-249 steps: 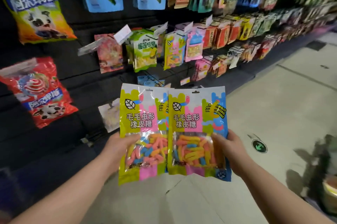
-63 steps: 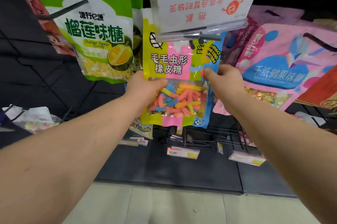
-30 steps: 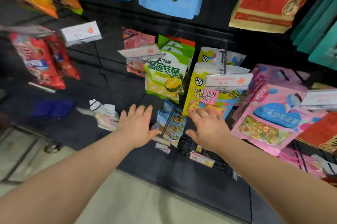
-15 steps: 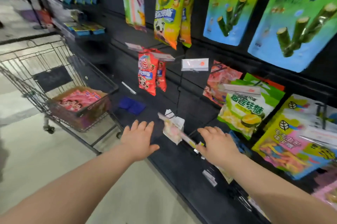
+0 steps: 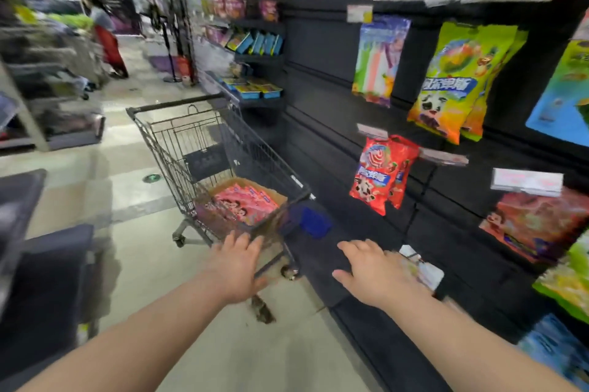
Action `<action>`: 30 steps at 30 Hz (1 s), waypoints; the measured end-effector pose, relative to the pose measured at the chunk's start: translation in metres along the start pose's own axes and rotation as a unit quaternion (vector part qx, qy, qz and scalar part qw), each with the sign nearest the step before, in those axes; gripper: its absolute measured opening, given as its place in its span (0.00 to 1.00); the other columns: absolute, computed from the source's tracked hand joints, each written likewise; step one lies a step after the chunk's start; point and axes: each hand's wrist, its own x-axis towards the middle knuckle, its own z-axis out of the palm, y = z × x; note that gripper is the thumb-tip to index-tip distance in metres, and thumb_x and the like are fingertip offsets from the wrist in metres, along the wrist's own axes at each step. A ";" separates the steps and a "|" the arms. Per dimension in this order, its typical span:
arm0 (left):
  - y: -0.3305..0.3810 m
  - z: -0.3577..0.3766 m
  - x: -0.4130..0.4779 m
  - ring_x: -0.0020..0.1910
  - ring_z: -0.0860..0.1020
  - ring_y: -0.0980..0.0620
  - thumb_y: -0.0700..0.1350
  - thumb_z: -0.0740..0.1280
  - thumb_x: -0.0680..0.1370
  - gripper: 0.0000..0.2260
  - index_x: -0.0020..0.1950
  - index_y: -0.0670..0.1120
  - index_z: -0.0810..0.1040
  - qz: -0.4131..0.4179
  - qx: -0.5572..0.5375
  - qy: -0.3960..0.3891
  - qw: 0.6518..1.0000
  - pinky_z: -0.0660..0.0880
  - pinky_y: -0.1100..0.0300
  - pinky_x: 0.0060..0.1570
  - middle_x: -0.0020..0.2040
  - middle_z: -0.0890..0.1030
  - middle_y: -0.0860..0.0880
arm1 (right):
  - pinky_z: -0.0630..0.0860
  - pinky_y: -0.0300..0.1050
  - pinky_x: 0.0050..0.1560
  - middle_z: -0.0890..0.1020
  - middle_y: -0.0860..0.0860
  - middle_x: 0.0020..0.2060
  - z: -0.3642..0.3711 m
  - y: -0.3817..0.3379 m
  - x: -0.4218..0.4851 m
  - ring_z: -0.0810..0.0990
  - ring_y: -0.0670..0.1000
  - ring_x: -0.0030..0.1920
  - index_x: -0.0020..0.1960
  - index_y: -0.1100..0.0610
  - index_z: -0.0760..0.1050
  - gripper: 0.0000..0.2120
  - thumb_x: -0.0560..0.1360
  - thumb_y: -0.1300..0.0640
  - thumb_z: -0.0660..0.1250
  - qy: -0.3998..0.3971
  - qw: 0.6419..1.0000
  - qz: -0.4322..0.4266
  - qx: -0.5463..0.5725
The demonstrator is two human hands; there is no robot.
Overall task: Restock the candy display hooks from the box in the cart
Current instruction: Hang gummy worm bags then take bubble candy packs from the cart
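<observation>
A wire shopping cart stands in the aisle beside the black display wall. A brown cardboard box in its basket holds several pink-red candy bags. My left hand is open and empty, palm down, just short of the cart's near end. My right hand is also open and empty, held over the dark base of the display. Red candy bags hang on a hook to the right of the cart, pink-red bags farther right.
Yellow-green bags and striped bags hang higher on the wall. A blue object lies on the base shelf by the cart. A person in red stands far down the aisle. Dark bins sit at my left.
The worm-gummy bags went onto their hook and both hands let go. My view has swung left toward the cart, which is now closer, with both empty hands stretched toward it.
</observation>
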 end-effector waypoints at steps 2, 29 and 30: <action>-0.037 -0.001 -0.001 0.78 0.51 0.41 0.62 0.60 0.77 0.37 0.79 0.48 0.47 -0.019 0.003 0.000 1.000 0.55 0.46 0.74 0.79 0.53 0.44 | 0.60 0.54 0.71 0.63 0.49 0.74 0.002 -0.033 0.019 0.57 0.54 0.75 0.76 0.50 0.56 0.29 0.79 0.42 0.57 -0.008 1.000 -0.017 -0.001; -0.177 -0.005 0.247 0.77 0.52 0.43 0.62 0.58 0.78 0.36 0.79 0.48 0.48 -0.101 0.003 -0.069 0.993 0.55 0.45 0.73 0.79 0.55 0.45 | 0.60 0.58 0.71 0.68 0.53 0.71 -0.002 -0.106 0.361 0.61 0.57 0.73 0.73 0.50 0.62 0.26 0.78 0.43 0.60 -0.087 0.989 -0.118 0.001; -0.177 -0.006 0.260 0.78 0.52 0.43 0.62 0.58 0.78 0.36 0.79 0.48 0.48 -0.100 0.000 -0.070 0.993 0.55 0.45 0.74 0.79 0.54 0.45 | 0.59 0.59 0.71 0.67 0.53 0.71 -0.003 -0.102 0.373 0.61 0.58 0.73 0.72 0.50 0.62 0.25 0.78 0.44 0.60 -0.091 0.989 -0.120 0.002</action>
